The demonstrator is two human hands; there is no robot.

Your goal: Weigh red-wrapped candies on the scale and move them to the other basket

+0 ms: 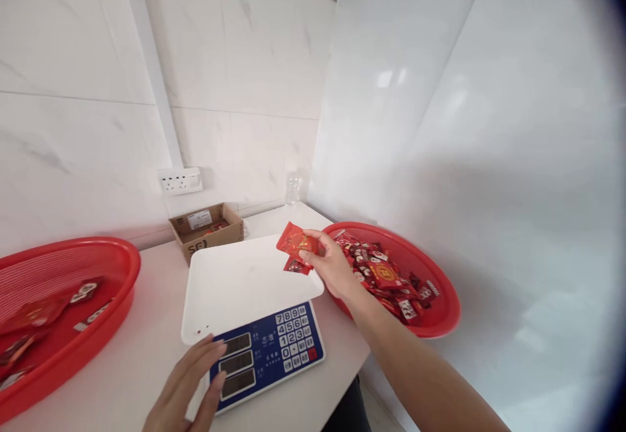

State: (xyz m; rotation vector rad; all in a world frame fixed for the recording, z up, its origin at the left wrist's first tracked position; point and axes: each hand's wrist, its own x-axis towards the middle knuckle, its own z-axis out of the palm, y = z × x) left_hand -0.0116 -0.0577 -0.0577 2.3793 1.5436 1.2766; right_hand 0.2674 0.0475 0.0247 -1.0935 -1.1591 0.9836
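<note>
Obs: right hand (333,270) is pinching a small bunch of red sachets (296,244) between thumb and fingers (313,256), holding it in the air over the far right corner of the white pan (235,285). The sachets are sticking out leftward past the fingertips, apparently clear of the pan.

The left hand (188,386) is lying released, fingers spread, at the near left corner of the digital scale (291,344). Its fingertips are touching the display panel, close to the near edge of the bench (141,347).

Judgement: the bunch is hanging near the pan's rim. Bringing it over the pan's middle and setting it down gently looks sounder, with the left fingers staying off the pan.

A red basket (443,315) of similar sachets is standing just beside the scale at the bench's right edge
</note>
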